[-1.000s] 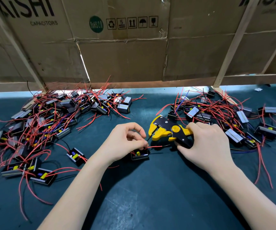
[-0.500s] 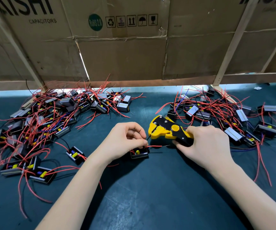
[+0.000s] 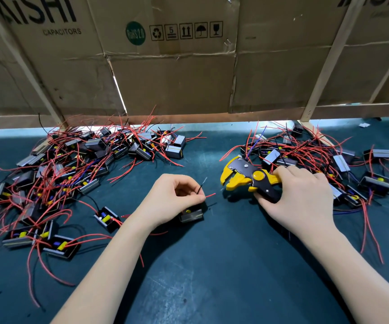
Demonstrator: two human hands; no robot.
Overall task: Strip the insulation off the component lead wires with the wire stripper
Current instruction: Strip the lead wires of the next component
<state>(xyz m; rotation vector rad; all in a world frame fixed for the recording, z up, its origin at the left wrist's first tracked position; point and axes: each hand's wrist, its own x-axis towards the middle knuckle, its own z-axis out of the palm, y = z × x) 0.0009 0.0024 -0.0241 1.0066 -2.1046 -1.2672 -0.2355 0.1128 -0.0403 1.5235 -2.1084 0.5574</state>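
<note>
On the table (image 3: 212, 288), a left pile (image 3: 67, 164) holds too many units to count. The left hand (image 3: 172, 199) pinches one unit's (image 3: 191, 215) red lead (image 3: 210, 195). The stripper (image 3: 247, 177), gripped by the right hand (image 3: 303, 199), has pulled away from the lead, jaws apart: likely stripped. A second pile (image 3: 317, 155) lies right.

dark teal table (image 3: 212, 288) beneath a cardboard wall (image 3: 177, 78) with wooden battens (image 3: 324, 73)
</note>
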